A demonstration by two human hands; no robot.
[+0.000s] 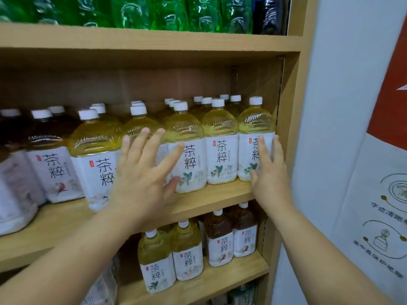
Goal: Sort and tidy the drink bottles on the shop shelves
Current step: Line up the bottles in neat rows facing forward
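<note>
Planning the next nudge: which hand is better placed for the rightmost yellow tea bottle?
Right, probably: the right hand touches that yellow tea bottle; the left hand is over bottles further left.

Two hands are showing in view: the left hand (pixel 143 172) and the right hand (pixel 271 175). Five yellow tea bottles (pixel 220 150) are standing in the front row of the middle shelf (pixel 220 194), with two dark tea bottles (pixel 48 155) standing at their left. The lower shelf (pixel 220 280) is fronting two lower yellow bottles (pixel 156 260) and two lower brown bottles (pixel 220 238). The green bottles (pixel 154 12) above are blurring beyond counting.
</note>
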